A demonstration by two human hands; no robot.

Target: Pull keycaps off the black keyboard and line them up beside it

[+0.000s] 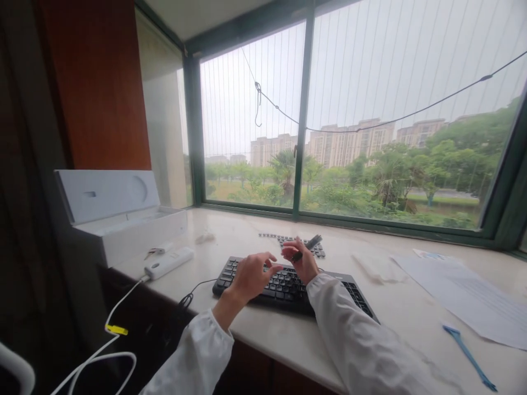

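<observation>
Holding a dark brush (pixel 315 242) between the fingers of your right hand (pixel 303 263), you work mid-frame in the head view, above the black keyboard (pixel 284 289). Your left hand (pixel 252 275) is over its keys, fingers curled, with a narrow gap to the thumb. Keycaps (pixel 319 251) lie behind on the bench (pixel 239 219); a blue tool (pixel 469 355) lies lower right.

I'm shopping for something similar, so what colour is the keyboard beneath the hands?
The keyboard is black, as the head view shows.
</observation>
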